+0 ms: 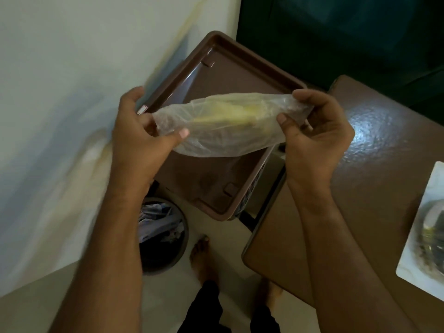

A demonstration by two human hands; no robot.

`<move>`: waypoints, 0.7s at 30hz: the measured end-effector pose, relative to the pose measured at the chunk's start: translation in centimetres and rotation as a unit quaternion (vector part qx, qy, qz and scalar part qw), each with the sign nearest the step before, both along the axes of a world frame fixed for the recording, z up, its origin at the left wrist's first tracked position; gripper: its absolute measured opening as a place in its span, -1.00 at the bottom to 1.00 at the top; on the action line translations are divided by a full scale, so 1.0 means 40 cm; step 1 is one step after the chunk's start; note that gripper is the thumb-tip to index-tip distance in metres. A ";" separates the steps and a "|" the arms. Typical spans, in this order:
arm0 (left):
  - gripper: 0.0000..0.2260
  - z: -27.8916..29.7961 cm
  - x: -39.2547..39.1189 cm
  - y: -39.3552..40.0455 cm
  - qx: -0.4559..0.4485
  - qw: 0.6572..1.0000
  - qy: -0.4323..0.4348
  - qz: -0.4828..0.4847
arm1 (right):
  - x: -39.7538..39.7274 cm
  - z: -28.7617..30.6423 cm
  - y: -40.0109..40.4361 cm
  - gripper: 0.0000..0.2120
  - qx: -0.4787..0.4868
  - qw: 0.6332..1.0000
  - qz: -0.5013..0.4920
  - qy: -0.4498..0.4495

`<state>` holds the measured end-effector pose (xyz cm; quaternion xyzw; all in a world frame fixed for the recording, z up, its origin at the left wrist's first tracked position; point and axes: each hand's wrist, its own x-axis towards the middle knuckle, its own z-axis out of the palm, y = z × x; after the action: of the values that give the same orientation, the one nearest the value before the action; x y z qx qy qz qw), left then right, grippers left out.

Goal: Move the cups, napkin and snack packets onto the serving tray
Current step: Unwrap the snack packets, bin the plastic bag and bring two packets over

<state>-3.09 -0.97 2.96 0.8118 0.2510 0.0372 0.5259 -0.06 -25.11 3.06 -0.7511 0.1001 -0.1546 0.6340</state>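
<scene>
Head view, both hands pinching snack packet above brown tray

dim, greenish | glare on table | blurred, warped edges

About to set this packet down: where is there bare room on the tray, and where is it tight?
The brown tray shows bare floor all over: under the clear packet held by the left hand and right hand, and toward the far rim by the wall. Tighter on the table at right, where a white mat fills the edge.
</scene>
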 end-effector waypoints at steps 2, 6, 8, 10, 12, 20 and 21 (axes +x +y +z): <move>-0.38 -0.004 -0.003 0.002 0.053 0.998 -0.002 -0.033 | -0.004 -0.004 -0.004 -0.63 0.012 1.000 0.003 0.002; -0.64 -0.012 -0.004 -0.028 0.133 0.990 -0.056 0.002 | -0.019 -0.007 -0.005 -0.54 -0.010 1.000 0.024 -0.008; -0.67 -0.010 -0.006 -0.036 0.114 0.988 -0.097 0.031 | -0.022 -0.005 -0.006 -0.52 -0.031 0.999 0.025 -0.007; -0.74 -0.007 -0.008 -0.046 0.068 0.988 -0.137 0.035 | -0.022 -0.002 -0.004 -0.49 -0.078 0.997 0.027 0.002; -0.82 -0.005 -0.010 -0.063 0.070 0.984 -0.162 0.023 | -0.021 -0.002 0.002 -0.40 -0.144 0.989 0.035 0.023; -0.66 -0.007 0.015 -0.087 0.062 0.982 -0.173 0.035 | -0.010 -0.014 0.010 -0.22 -0.240 0.963 0.033 0.121; -0.56 -0.010 0.018 -0.079 0.018 0.986 -0.163 0.035 | -0.010 -0.016 0.009 -0.26 -0.247 0.961 0.026 0.125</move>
<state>-2.35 -4.13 2.56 0.7950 0.1899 0.1921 0.5431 -0.44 -24.74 2.42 -0.9001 0.1174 -0.0625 0.4150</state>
